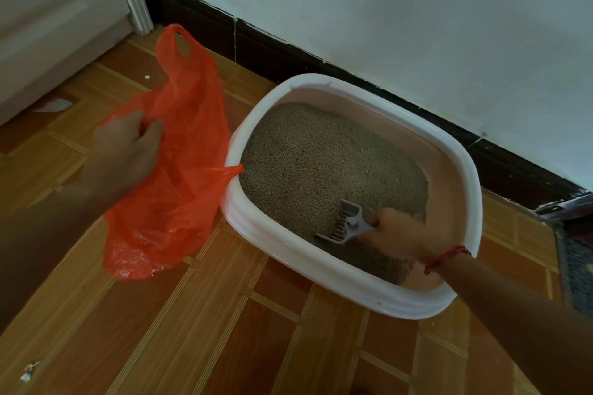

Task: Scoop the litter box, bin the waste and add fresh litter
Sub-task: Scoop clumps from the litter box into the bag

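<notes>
Left hand (128, 151): fingers curled into the upper edge of the orange plastic bag (167, 170), gripping it, bag mouth held up off the floor.
Orange plastic bag: slumped on the wood-pattern floor (224, 330), just left of the litter box (321, 269); one handle loop stands up at the top, the other handle tip drapes onto the box's left rim.
Door (57, 16): white, upper left, closed against its frame.
Litter box: white outer shell, pink inner wall, sits on the floor near the wall's dark skirting board (288, 58).
Litter (321, 163): tan granules, cover most of the box floor; thinner toward the right wall.
Scoop (343, 223): grey, slotted, head resting in the litter at the near side of the box, pointing left.
Right hand (401, 231): wrapped round the scoop handle, inside the box; red string (446, 258) on the wrist.
Mat (574, 266): dark patterned edge, far right.
</notes>
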Motion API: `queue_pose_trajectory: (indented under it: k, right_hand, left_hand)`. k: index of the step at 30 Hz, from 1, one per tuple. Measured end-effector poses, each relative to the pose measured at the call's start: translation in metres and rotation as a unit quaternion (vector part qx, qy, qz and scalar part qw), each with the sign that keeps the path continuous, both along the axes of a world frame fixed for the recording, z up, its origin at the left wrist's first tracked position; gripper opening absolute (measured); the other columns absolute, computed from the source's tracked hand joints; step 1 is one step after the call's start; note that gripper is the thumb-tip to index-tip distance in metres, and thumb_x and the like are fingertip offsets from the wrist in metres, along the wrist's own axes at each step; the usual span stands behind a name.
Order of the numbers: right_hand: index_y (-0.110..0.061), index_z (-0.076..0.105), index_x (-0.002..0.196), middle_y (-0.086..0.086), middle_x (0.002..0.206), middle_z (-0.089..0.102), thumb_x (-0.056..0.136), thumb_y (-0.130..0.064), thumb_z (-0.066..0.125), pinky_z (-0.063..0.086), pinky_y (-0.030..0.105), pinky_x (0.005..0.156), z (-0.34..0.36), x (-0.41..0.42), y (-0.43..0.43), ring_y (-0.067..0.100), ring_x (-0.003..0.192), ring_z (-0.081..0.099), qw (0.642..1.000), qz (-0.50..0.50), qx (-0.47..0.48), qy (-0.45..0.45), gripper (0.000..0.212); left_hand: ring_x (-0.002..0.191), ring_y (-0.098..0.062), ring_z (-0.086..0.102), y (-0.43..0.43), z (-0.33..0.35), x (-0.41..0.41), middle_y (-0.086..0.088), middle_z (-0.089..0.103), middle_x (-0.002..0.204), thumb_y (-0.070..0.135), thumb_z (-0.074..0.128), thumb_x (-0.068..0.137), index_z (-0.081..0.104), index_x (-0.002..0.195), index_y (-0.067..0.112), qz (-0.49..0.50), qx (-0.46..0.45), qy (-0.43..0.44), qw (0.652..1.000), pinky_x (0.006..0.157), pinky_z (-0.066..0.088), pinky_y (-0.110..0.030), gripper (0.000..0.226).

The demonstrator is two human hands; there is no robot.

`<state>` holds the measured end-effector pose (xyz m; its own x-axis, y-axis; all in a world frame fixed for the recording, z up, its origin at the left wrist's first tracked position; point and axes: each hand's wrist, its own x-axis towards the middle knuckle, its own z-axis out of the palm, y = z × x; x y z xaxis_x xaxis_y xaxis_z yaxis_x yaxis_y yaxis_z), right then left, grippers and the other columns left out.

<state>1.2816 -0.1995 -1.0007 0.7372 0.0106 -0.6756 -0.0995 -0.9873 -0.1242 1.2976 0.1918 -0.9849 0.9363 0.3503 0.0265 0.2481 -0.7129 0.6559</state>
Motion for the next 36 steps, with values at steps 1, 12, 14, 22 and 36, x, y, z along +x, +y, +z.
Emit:
queue_pose_trajectory:
  k: [1, 12, 14, 22, 36]
  right_hand:
    - [-0.007, 0.063, 0.097, 0.005, 0.08, 0.059, 0.093, -0.039, 0.059, 0.039, 0.026, 0.054, -0.002, 0.0, 0.0, 0.015, 0.065, 0.053, 1.0, -0.006, 0.012, -0.005, 0.033]
    - [-0.005, 0.064, 0.076, 0.002, 0.058, 0.05, 0.092, -0.038, 0.06, 0.033, 0.03, 0.05, -0.011, 0.004, 0.001, 0.014, 0.05, 0.043, 0.992, -0.031, 0.09, -0.084, 0.037]
    - [-0.013, 0.065, 0.077, -0.001, 0.059, 0.052, 0.093, -0.039, 0.059, 0.034, 0.027, 0.049, -0.008, 0.005, -0.001, 0.011, 0.05, 0.045, 0.99, -0.034, 0.097, -0.102, 0.031]
    - [-0.021, 0.064, 0.09, 0.0, 0.068, 0.062, 0.093, -0.039, 0.06, 0.042, 0.024, 0.051, 0.011, 0.019, -0.006, 0.012, 0.058, 0.058, 0.969, -0.09, 0.131, -0.19, 0.019]
    - [-0.021, 0.064, 0.089, -0.001, 0.069, 0.062, 0.092, -0.042, 0.06, 0.041, 0.024, 0.05, 0.006, 0.026, -0.004, 0.013, 0.058, 0.058, 0.962, -0.103, 0.132, -0.217, 0.021]
  left_hand:
    - [0.06, -0.02, 0.047, 0.0, 0.001, -0.001, -0.011, 0.055, 0.071, 0.03, 0.045, 0.104, 0.056, 0.081, 0.005, 0.001, -0.003, 0.001, 1.0, 0.048, 0.038, -0.023, 0.036]
    - [0.064, -0.022, 0.051, 0.001, -0.002, 0.002, -0.011, 0.057, 0.073, 0.031, 0.045, 0.104, 0.059, 0.083, 0.004, 0.015, -0.019, 0.006, 1.0, 0.054, 0.035, -0.032, 0.037]
    - [0.065, -0.025, 0.052, 0.003, -0.003, 0.002, -0.011, 0.057, 0.073, 0.032, 0.045, 0.104, 0.058, 0.082, 0.005, 0.022, -0.023, 0.006, 0.999, 0.056, 0.036, -0.034, 0.037]
    - [0.063, -0.021, 0.051, 0.006, -0.005, 0.004, -0.01, 0.058, 0.074, 0.034, 0.045, 0.104, 0.059, 0.084, 0.006, 0.037, -0.019, 0.016, 0.999, 0.054, 0.035, -0.032, 0.037]
    - [0.078, -0.047, 0.06, 0.011, -0.011, 0.005, -0.027, 0.062, 0.081, 0.035, 0.044, 0.103, 0.059, 0.086, 0.0, 0.023, -0.014, 0.032, 0.999, 0.067, 0.047, -0.047, 0.041]
